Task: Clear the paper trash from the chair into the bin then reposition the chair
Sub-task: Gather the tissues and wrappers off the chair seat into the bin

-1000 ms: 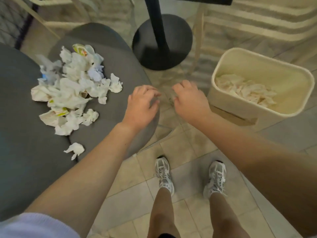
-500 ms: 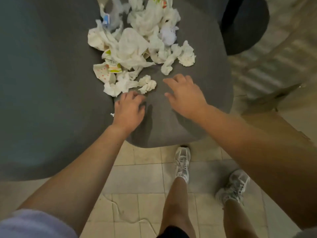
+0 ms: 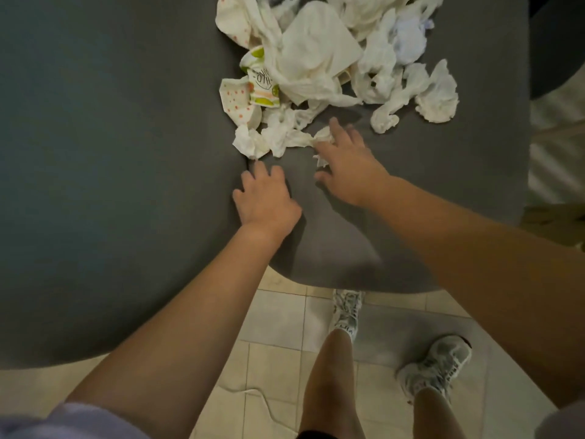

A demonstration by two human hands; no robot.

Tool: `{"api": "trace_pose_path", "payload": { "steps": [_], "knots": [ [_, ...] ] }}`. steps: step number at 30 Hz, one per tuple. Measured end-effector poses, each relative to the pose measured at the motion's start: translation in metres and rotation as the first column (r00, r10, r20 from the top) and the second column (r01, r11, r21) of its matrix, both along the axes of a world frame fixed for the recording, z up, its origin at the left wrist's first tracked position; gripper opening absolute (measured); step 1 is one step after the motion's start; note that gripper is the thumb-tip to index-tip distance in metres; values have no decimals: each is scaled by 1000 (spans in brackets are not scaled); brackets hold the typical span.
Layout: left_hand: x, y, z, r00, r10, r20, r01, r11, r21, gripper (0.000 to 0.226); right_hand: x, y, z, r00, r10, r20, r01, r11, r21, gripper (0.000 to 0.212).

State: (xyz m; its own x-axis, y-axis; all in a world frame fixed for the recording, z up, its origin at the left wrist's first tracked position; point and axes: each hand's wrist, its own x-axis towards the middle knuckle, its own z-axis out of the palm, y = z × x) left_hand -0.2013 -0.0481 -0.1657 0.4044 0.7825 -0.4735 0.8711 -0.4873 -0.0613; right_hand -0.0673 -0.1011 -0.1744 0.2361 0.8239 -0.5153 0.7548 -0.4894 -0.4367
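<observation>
Your paper trash (image 3: 319,61) lies heaped on the grey chair seat (image 3: 443,185): crumpled white napkins, a spotted wrapper and a green-and-orange printed scrap. Your right hand (image 3: 348,166) reaches into its near edge, spread fingers touching a crumpled napkin piece (image 3: 323,139). Your left hand (image 3: 267,198) rests on the seat just below the heap, fingers loosely bent, holding nothing.

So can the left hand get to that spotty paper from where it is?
Probably yes. The left hand lies open on the chair seat just below the spotty paper, with only bare cushion and one white tissue between.
</observation>
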Motion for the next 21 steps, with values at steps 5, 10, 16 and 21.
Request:
{"api": "trace_pose_path", "payload": {
  "steps": [5,10,16,21],
  "knots": [
    [3,8,4,995,97,25,-90,972,-219,39,0,-9,-10,993,54,104,-57,998,33,19],
    [6,11,5,974,114,196,-55,957,-285,30,2,-22,-10,995,46,87,-50,998,48,22],
    [30,-6,18,925,77,372,20,968,-252,26,13,-53,8,996,-87,19,84,988,132,28],
    [58,-33,36,896,-9,443,119,968,-222,24,32,-85,32,984,-179,12,172,962,213,35]
  ]
}}
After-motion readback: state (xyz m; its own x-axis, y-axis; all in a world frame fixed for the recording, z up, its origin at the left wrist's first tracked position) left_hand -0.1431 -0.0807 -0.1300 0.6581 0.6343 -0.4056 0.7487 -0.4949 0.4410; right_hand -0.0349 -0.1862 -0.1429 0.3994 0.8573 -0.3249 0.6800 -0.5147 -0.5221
